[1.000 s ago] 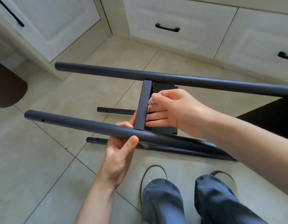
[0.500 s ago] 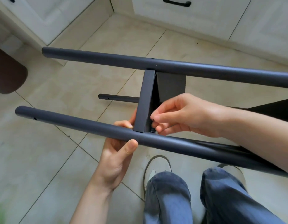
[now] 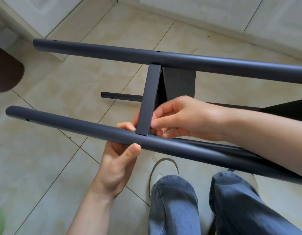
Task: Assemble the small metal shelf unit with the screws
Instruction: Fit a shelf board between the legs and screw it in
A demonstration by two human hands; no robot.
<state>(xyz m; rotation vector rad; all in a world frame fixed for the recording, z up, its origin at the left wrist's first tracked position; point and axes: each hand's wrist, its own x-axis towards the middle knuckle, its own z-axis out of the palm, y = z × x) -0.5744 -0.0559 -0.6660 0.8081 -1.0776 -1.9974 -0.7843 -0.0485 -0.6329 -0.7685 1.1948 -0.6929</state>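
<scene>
The dark metal shelf frame is up off the tiled floor (image 3: 50,160), held in the air over the person's knees. Two long round tubes run side by side across the view. The near tube (image 3: 79,127) is the one the left hand (image 3: 118,164) holds: the thumb lies over the front of it and the fingers curl round from below, so the hand is wrapped tight on the tube. The far tube (image 3: 104,51) sits higher up, closer to the white cupboards (image 3: 206,12).

A flat crossbar (image 3: 149,99) joins the two tubes, standing straight between them. Its lower end meets the near tube right by the left fingers. The right hand (image 3: 185,118) is just beside that joint, on the right side of the crossbar. Its thumb and first finger are pinched close together at the corner where bar and tube meet. What they pinch is too small to see, so I cannot tell if a screw is there.

Behind the crossbar a flat dark panel (image 3: 180,82) hangs down, and a thinner rod (image 3: 121,96) pokes out to the left, lower down. Small screw holes show near the left ends of the tubes.

Two knees in blue jeans (image 3: 174,204) are at the bottom, with a pale shoe (image 3: 161,167) on the floor under the frame. A brown mat (image 3: 6,72) lies at the floor's left edge.
</scene>
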